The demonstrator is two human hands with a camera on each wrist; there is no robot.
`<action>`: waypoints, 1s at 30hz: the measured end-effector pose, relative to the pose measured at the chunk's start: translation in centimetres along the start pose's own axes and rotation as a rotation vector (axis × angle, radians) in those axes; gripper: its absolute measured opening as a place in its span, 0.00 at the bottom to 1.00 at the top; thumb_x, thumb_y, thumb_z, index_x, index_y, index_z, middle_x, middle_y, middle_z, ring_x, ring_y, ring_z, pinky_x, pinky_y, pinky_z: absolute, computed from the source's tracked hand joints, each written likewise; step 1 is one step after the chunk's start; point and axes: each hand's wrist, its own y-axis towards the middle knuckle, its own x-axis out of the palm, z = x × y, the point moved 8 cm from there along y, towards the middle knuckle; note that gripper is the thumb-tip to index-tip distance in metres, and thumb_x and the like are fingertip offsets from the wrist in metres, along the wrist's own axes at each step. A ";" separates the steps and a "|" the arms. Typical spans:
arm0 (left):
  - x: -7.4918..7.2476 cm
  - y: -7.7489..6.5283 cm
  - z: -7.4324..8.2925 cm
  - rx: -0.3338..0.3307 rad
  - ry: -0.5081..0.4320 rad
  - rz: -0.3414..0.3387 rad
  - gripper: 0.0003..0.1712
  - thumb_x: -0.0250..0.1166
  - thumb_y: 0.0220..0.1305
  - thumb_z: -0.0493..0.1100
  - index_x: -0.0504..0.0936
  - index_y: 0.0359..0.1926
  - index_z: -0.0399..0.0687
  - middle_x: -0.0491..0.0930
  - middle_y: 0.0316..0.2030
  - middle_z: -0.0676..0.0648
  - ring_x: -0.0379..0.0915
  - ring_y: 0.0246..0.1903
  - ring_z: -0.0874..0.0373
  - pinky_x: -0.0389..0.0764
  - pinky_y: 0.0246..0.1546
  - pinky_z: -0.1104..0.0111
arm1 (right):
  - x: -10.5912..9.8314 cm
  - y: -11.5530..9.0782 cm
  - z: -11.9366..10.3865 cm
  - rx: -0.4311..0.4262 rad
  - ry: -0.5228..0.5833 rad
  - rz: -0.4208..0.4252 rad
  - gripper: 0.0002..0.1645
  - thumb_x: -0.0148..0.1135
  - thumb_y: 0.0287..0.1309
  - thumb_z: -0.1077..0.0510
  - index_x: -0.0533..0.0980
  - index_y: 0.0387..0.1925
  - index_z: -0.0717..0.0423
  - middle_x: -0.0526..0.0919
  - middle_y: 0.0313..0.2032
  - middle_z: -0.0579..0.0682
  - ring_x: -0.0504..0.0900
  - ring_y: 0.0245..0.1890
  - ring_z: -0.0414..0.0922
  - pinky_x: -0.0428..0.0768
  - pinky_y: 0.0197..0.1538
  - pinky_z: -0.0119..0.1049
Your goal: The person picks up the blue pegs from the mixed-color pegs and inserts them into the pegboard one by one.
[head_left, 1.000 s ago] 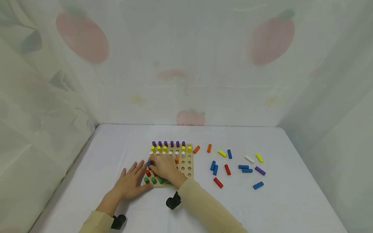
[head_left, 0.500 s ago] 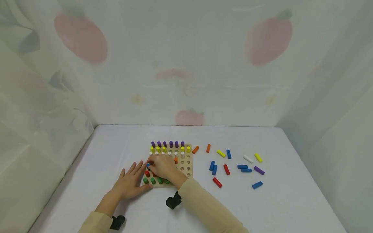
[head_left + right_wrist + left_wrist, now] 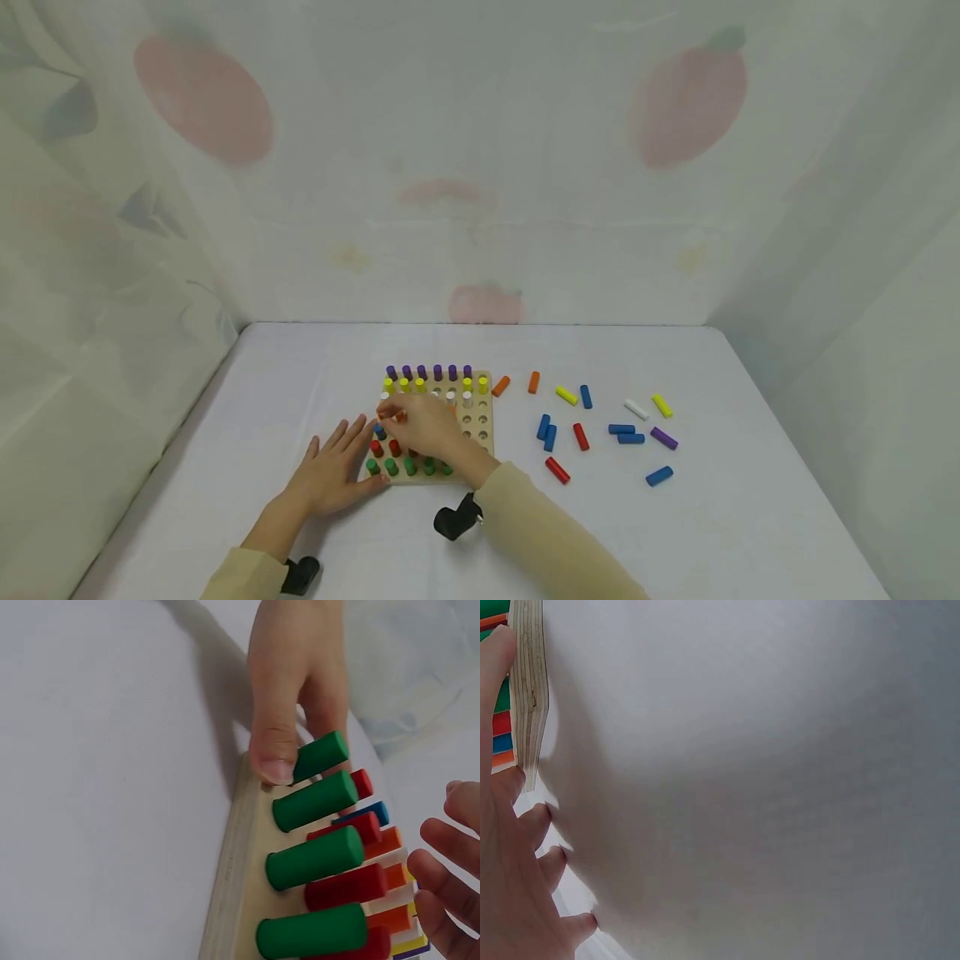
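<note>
Standing in a pegboard (image 3: 234, 877), coloured pegs (image 3: 315, 859), left fingers (image 3: 553, 864) spread at its edge, right fingers (image 3: 436, 874) parted above

From my feed I've got a white table (image 3: 720, 533), a pale backdrop sheet (image 3: 480, 108) behind it with faded red fruit prints (image 3: 204, 100), plus a creased side sheet (image 3: 97, 325) on the left.

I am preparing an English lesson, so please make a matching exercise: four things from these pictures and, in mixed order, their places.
1. Left hand
2. Green pegs
3. Standing purple pegs
4. Loose white peg

A. Farthest row of the board
B. On the table, right of the board
C. Touching the board's corner
D. Nearest row of the board

Pairs: 1-C, 2-D, 3-A, 4-B
</note>
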 end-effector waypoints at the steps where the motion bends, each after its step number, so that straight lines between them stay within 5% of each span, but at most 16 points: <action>1: 0.0 0.0 0.0 0.001 0.000 0.001 0.55 0.54 0.48 0.77 0.55 0.70 0.51 0.53 0.70 0.45 0.48 0.67 0.40 0.48 0.58 0.33 | -0.3 -0.1 -0.1 -0.002 0.004 0.005 0.13 0.58 0.60 0.48 0.78 0.46 0.43 0.84 0.40 0.37 0.73 0.26 0.28 0.70 0.26 0.17; 12: 0.0 0.0 0.0 -0.008 -0.012 -0.003 0.55 0.52 0.48 0.78 0.54 0.70 0.52 0.53 0.70 0.45 0.47 0.67 0.39 0.47 0.59 0.33 | -3.1 -1.4 0.3 -0.055 0.033 0.031 0.16 0.57 0.60 0.49 0.78 0.50 0.45 0.82 0.44 0.38 0.80 0.37 0.34 0.74 0.32 0.18; 30: -0.3 0.0 0.0 -0.016 -0.029 -0.008 0.55 0.53 0.48 0.77 0.54 0.70 0.51 0.53 0.70 0.44 0.46 0.67 0.38 0.45 0.59 0.33 | -8.5 -5.5 5.8 -0.018 0.060 0.162 0.19 0.59 0.59 0.50 0.76 0.52 0.46 0.79 0.51 0.43 0.77 0.50 0.43 0.78 0.49 0.38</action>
